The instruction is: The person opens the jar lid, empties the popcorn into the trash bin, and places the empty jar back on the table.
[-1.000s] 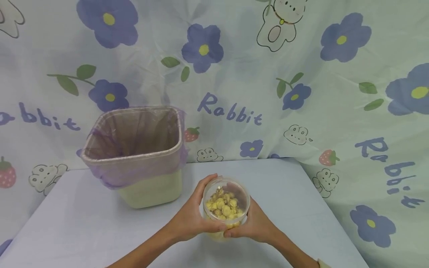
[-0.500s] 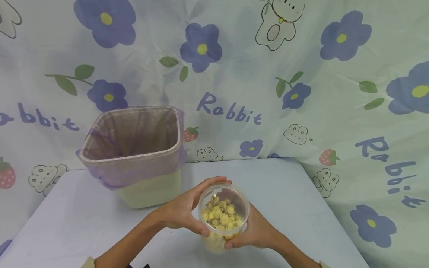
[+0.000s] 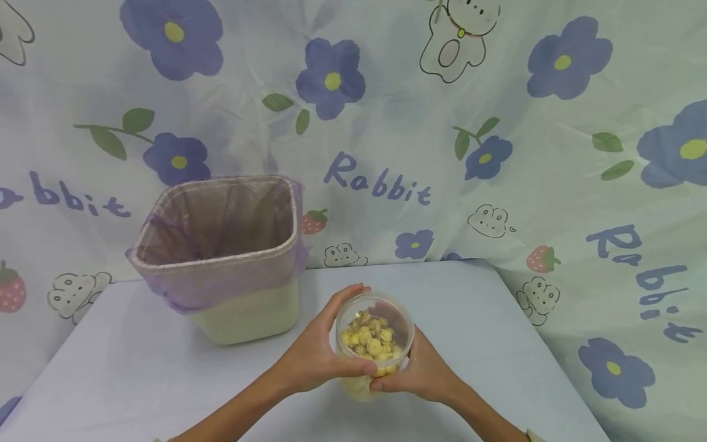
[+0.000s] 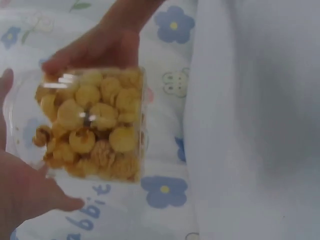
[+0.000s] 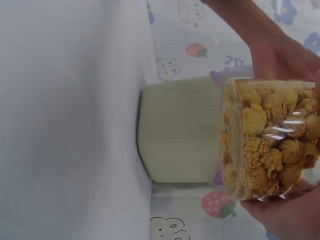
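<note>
A clear round plastic jar (image 3: 359, 388) of yellow-brown popcorn (image 3: 371, 342) is held upright above the table, between both hands. My left hand (image 3: 312, 362) grips the jar's upper rim, its thumb across the near side and its fingers round the far left. On the right side of the body, lower down, my right hand (image 3: 428, 371) holds the jar with its thumb in front. The left wrist view shows popcorn (image 4: 95, 122) filling much of the jar below a clear upper part. In the right wrist view the jar's base (image 5: 232, 145) hangs clear of the table.
A cream bin (image 3: 248, 316) lined with a translucent purple bag (image 3: 221, 285) stands at the back left of the white-covered table (image 3: 475, 344). Behind it hangs a cloth (image 3: 386, 135) printed with flowers, rabbits and strawberries.
Half a second ago my left hand was turned further back, its thumb at the jar's left side. It has since come round the rim, and the jar has risen slightly in view.
</note>
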`<state>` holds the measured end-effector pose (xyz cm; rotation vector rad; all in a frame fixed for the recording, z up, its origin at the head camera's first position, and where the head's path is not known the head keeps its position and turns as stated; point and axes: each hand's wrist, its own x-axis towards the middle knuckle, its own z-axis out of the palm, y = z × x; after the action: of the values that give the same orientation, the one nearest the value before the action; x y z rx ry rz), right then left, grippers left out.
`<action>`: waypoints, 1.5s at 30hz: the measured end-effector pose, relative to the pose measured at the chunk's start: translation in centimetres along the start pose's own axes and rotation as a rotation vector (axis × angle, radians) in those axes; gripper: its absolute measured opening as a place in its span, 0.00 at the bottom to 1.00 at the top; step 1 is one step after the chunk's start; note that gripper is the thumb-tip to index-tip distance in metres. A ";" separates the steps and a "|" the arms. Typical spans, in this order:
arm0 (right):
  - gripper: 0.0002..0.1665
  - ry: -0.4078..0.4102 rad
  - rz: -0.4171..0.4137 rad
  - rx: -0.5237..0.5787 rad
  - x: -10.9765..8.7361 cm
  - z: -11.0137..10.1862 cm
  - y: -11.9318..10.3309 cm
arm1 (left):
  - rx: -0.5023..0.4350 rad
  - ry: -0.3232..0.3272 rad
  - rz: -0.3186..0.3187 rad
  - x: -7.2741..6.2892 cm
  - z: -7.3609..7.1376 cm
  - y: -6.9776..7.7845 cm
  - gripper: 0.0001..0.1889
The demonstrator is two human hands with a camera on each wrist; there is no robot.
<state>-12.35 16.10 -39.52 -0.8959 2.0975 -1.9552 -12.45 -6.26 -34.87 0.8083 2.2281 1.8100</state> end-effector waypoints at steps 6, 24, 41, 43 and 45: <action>0.61 -0.002 0.008 0.020 -0.1 0.0 0.1 | 0.012 0.014 0.028 -0.3 0.0 -0.2 0.58; 0.63 -0.035 -0.025 0.050 -0.1 0.2 -0.7 | -0.110 -0.170 0.106 0.3 -1.9 -1.3 0.50; 0.63 -0.007 0.040 0.029 -0.3 0.1 -0.5 | -0.068 -0.157 0.089 -0.1 -1.8 -1.2 0.58; 0.63 -0.030 0.027 0.046 -0.4 0.1 -0.6 | -0.091 -0.236 0.104 0.2 -2.4 -1.2 0.56; 0.63 -0.052 0.008 0.057 -0.4 0.2 -0.7 | -0.085 -0.285 0.091 0.4 -2.8 -1.1 0.55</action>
<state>-11.69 16.16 -39.05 -0.9153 2.0035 -1.9556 -14.34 -8.59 -35.14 1.0901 1.9526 1.6901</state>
